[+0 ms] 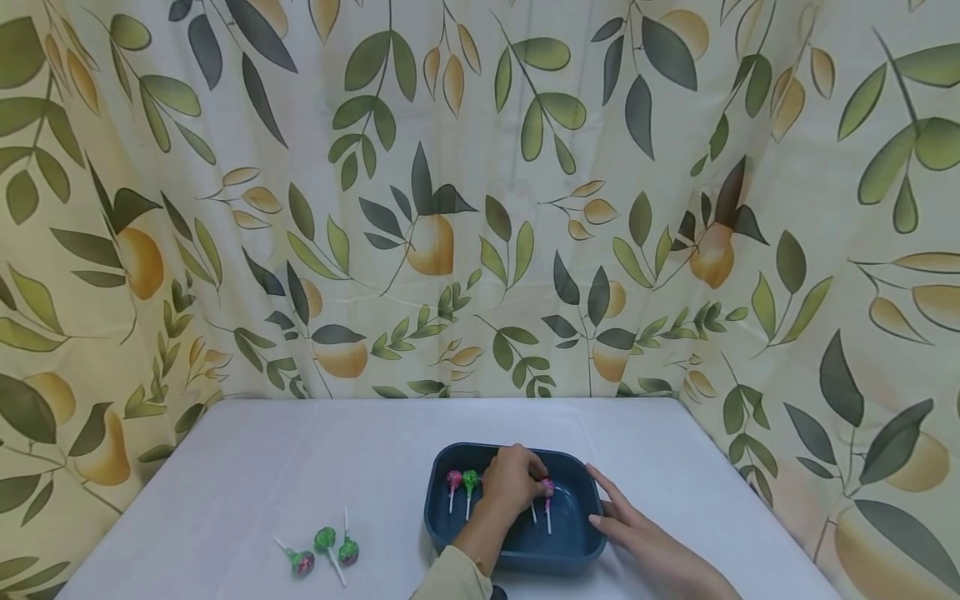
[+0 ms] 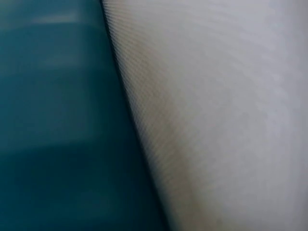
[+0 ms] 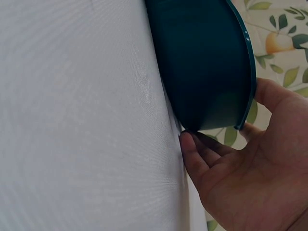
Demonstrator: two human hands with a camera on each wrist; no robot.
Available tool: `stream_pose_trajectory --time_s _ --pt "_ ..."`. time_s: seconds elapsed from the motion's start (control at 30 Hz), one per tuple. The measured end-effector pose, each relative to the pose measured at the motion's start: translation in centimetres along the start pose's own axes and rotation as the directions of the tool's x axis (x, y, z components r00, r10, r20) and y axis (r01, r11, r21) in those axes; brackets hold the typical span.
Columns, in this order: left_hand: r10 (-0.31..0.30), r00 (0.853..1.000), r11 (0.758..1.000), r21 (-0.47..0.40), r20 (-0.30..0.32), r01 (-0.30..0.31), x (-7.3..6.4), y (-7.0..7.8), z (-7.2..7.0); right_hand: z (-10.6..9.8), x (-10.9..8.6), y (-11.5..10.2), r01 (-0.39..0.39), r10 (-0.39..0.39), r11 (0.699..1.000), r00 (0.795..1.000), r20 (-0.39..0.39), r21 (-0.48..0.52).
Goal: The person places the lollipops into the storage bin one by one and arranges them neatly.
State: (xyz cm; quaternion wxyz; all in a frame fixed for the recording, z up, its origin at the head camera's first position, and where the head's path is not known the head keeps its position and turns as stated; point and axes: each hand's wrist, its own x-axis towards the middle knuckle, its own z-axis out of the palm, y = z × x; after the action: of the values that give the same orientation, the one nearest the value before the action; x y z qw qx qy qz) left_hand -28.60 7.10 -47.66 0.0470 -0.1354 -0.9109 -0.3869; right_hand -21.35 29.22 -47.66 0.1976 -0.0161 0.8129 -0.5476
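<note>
Left hand: yours reaches down into the tray, the hand [image 1: 513, 481] bent over with its fingers curled, pinching the head of a pink lollipop at the fingertips.
Pink lollipop: this one [image 1: 548, 485] is inside the tray towards its right edge, its white stick pointing at the near edge.
Loose stick: just left of it you can see another white stick [image 1: 534, 512]; your fingers hide its head.
Tray's left end: a red lollipop [image 1: 453, 479] lies near the far left corner, with a green lollipop [image 1: 470, 479] just beside it, both sticks towards the near edge.
Tray: the blue tray [image 1: 517, 560] with rounded corners sits right of the table's middle, well apart from the far edge.
Right hand: your other hand [image 1: 637, 529] has its fingers extended, touching the tray's right edge from outside; the right wrist view shows fingertips at both rim and base.
Table lollipops: three lie left of the tray, well apart from it: a green-and-red one [image 1: 303, 563], a green one [image 1: 326, 539] and a second green-and-red one [image 1: 348, 551].
Table: white-covered [image 1: 337, 450], its far edge meeting a leaf-and-fruit patterned curtain [image 1: 255, 50].
Left wrist view: blurred tray wall beside white cloth.
</note>
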Motion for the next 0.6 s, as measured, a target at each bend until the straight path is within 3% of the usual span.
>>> stream_pose_trajectory --time_s 0.6 --pt "0.007 1.000 1.000 -0.014 -0.013 -0.008 -0.09 0.20 -0.32 0.29 -0.09 -0.46 -0.029 0.028 0.999 0.999 -0.040 -0.020"
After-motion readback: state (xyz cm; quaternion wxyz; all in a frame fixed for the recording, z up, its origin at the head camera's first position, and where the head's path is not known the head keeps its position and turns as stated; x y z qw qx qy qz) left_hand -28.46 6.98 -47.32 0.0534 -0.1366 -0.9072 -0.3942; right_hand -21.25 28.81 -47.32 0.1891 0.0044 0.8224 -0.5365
